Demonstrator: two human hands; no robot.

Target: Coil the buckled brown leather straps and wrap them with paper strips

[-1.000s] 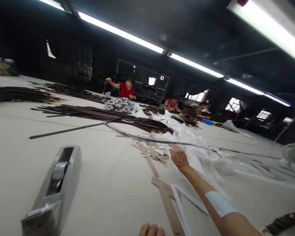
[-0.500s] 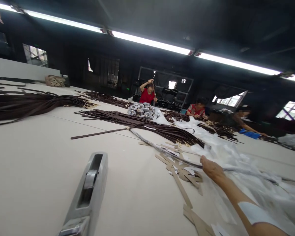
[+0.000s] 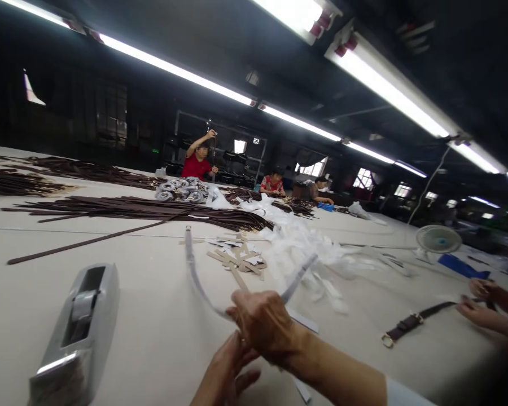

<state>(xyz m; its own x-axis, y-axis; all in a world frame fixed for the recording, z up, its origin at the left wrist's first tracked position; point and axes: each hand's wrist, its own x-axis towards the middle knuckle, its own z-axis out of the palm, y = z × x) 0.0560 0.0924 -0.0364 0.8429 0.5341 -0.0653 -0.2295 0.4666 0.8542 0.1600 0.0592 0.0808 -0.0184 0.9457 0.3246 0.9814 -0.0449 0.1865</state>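
Note:
A belt (image 3: 193,270) in a clear greyish plastic sleeve bends across the table in front of me, its small metal-tipped end farthest away and another stretch rising to the right. My right hand (image 3: 265,324) is closed around its middle, knuckles up. Just below and left, my left hand (image 3: 226,363) meets it, thumb and forefinger pinched at the strap and the other fingers loosely curled; the exact grip is partly hidden under my right hand. A grey tape dispenser (image 3: 78,327) with a roll of tape stands to the left of both hands.
Dark brown straps (image 3: 122,208) lie bundled across the table. Beyond my hands are paper and card strips (image 3: 237,256) and crumpled clear plastic (image 3: 309,237). At right, a co-worker's hands (image 3: 476,299) hold a dark belt (image 3: 419,318) near a fan (image 3: 438,239). Other people sit farther back.
My view has swung right. My right hand has drawn the sleeved belt in closer, and my left hand has come into view against it. The co-worker's hands and fan now show.

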